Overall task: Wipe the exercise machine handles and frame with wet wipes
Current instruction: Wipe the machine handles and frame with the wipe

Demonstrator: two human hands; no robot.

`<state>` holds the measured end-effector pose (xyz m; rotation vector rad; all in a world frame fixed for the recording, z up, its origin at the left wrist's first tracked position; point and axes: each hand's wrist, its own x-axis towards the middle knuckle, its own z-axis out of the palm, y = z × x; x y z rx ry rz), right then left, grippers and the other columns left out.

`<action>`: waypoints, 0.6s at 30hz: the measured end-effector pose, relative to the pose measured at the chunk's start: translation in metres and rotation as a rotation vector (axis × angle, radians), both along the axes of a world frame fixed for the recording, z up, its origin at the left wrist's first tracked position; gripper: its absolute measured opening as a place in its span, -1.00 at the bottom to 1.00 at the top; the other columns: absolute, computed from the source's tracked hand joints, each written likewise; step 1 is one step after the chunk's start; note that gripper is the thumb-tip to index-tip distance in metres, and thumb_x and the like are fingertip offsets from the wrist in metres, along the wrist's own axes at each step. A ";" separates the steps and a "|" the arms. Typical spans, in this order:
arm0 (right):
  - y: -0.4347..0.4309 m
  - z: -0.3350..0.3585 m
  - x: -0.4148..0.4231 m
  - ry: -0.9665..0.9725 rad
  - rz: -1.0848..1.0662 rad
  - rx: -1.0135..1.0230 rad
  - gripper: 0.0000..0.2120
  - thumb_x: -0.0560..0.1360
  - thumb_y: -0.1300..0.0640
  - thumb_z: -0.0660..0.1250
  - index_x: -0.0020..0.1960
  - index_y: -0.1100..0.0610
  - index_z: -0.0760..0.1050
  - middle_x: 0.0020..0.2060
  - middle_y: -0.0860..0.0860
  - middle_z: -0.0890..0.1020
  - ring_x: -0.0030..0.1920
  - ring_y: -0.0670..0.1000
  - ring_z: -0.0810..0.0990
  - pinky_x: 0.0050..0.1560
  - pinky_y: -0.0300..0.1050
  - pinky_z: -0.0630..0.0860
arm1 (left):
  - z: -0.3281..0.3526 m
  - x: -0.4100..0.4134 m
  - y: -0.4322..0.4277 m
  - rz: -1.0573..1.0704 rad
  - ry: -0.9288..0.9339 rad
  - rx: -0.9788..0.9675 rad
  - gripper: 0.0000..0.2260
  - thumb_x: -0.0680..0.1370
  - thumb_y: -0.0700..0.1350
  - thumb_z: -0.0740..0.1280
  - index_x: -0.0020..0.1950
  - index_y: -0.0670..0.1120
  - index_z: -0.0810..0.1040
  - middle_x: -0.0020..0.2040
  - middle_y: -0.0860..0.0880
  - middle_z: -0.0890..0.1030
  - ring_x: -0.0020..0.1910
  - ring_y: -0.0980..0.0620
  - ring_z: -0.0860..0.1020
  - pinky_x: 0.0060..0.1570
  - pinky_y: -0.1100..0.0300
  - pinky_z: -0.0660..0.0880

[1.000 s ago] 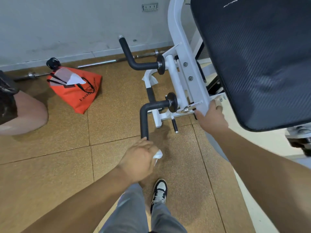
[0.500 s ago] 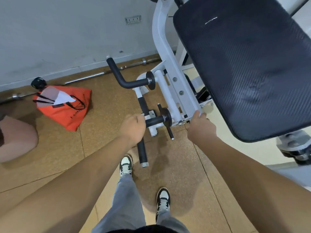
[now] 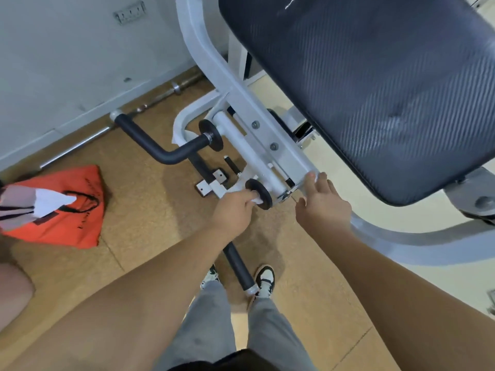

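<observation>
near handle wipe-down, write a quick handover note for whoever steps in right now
Left hand: closed on a white wet wipe, pressed on the near black foam handle where it meets its black disc collar.
Right hand: open, fingertips resting on the lower end of the white metal frame bar, holding nothing.
Far black foam handle is untouched by either hand. Black padded seat hangs above right.
Done: cannot tell what is already clean.
Left: near handle's free end, far handle, frame.
</observation>
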<state>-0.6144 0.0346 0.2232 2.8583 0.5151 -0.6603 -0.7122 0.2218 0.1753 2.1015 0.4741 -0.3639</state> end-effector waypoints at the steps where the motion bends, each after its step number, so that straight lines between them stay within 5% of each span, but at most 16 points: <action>1: 0.001 -0.001 -0.001 -0.002 0.002 -0.008 -0.37 0.70 0.01 0.11 0.68 0.09 -0.05 0.67 0.17 0.09 0.65 0.16 0.13 0.31 0.17 0.48 | -0.004 -0.005 -0.001 -0.049 -0.012 0.013 -0.67 0.67 -0.29 0.23 0.39 -0.12 0.59 0.34 -0.15 0.61 0.29 -0.18 0.57 0.31 -0.05 0.50; 7: 0.002 -0.002 -0.002 -0.005 0.048 -0.082 -0.34 0.72 0.00 0.07 0.69 0.17 -0.13 0.67 0.26 0.03 0.65 0.23 0.10 0.38 0.21 0.43 | -0.005 -0.023 0.013 -0.461 0.113 0.400 -0.30 0.57 -0.42 0.21 0.67 -0.06 0.11 0.67 -0.11 0.16 0.51 -0.16 0.38 0.43 0.01 0.37; 9: 0.001 -0.001 -0.001 -0.009 0.076 -0.093 -0.33 0.71 0.02 0.07 0.69 0.19 -0.14 0.66 0.28 0.03 0.65 0.24 0.11 0.34 0.20 0.47 | 0.011 -0.041 0.016 -0.530 0.192 0.538 -0.25 0.55 -0.41 0.24 0.68 -0.04 0.07 0.64 -0.14 0.21 0.44 -0.18 0.45 0.32 0.00 0.46; 11: 0.000 0.001 -0.001 -0.004 0.091 -0.090 -0.32 0.70 0.04 0.10 0.69 0.21 -0.13 0.65 0.30 0.05 0.64 0.25 0.14 0.26 0.18 0.52 | 0.022 -0.065 0.018 -0.449 0.291 0.622 -0.35 0.57 -0.38 0.20 0.62 -0.01 0.20 0.36 -0.20 0.53 0.14 -0.22 0.61 0.02 -0.03 0.55; 13: 0.000 0.002 0.001 0.006 0.105 -0.101 -0.31 0.71 0.04 0.10 0.69 0.22 -0.15 0.66 0.29 0.03 0.64 0.24 0.14 0.23 0.13 0.54 | 0.026 -0.077 0.022 -0.220 0.421 0.575 -0.56 0.57 -0.35 0.18 0.40 -0.07 0.50 0.08 -0.20 0.64 -0.08 -0.18 0.62 -0.14 0.02 0.57; 15: -0.001 0.004 0.003 0.018 0.124 -0.112 -0.29 0.71 0.04 0.11 0.70 0.21 -0.19 0.67 0.28 0.01 0.66 0.23 0.12 0.23 0.11 0.54 | 0.024 -0.077 0.029 0.023 0.470 0.465 -0.78 0.57 -0.32 0.20 0.08 -0.19 0.62 0.00 -0.21 0.67 -0.15 -0.14 0.62 -0.14 0.05 0.62; 18: -0.005 0.003 0.006 0.034 0.140 -0.104 -0.25 0.70 0.00 0.14 0.70 0.19 -0.20 0.67 0.25 0.00 0.66 0.22 0.11 0.30 0.13 0.51 | 0.021 -0.054 0.027 0.128 0.296 0.379 -0.67 0.61 -0.32 0.21 0.31 -0.19 0.60 0.15 -0.21 0.66 0.04 -0.19 0.64 0.07 -0.03 0.61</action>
